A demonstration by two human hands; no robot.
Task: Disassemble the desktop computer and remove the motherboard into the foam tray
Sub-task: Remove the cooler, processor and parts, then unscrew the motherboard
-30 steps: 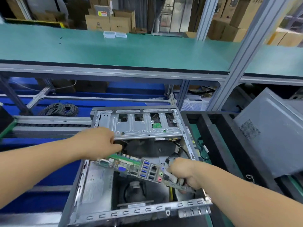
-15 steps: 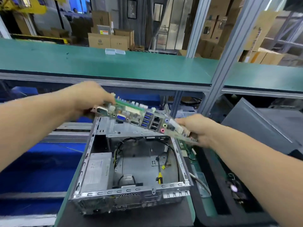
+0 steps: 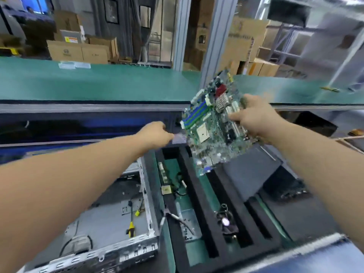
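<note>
My right hand (image 3: 256,119) has its grip pinched on the right edge of the motherboard (image 3: 214,125), thumb on the component face, fingers behind. The board hangs tilted in the air, its face turned toward me (blue memory slots at the upper left, pale socket in the middle), above the far end of the black foam tray (image 3: 199,196) and touching none of it. My left hand (image 3: 155,133) reaches at the board's left edge; motion blur hides its fingertips, so I cannot tell how its grip stands. Left of the tray, the opened computer case (image 3: 118,223) lies on the counter (image 3: 169,253).
</note>
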